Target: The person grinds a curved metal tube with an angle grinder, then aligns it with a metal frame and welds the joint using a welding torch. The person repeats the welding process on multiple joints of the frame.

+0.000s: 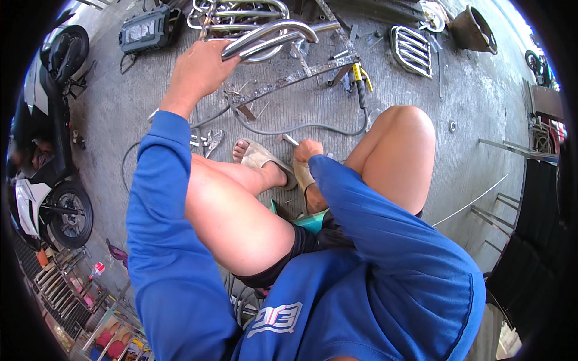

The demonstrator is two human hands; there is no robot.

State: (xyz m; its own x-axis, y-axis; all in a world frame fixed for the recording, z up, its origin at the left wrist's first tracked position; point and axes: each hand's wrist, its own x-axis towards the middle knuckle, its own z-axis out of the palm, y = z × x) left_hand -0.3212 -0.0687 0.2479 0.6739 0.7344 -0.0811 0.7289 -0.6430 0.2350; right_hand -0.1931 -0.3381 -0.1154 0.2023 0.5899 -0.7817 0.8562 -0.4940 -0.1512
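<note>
My left hand (201,71) is closed round the near end of a shiny bent metal tube (271,31), held out over the floor at the upper middle. Low between my knees, my right hand (308,149) is closed on a short metal tool (290,139). Its brownish tip points left; the rest is hidden in the fist. Beyond the hands lies a rusty angle-iron frame (274,86). Against its right corner leans a yellow electrode holder (359,73) with a black handle and a grey cable (283,130). Locking pliers (211,141) lie left of my sandalled feet (259,155).
More bent shiny tubes (241,11) lie at the top. A dark case (144,30) stands far left, a slatted metal rack (412,52) and a brown bucket (473,30) far right. Motorcycles (57,138) stand along the left edge. A metal ring (453,126) lies on the concrete.
</note>
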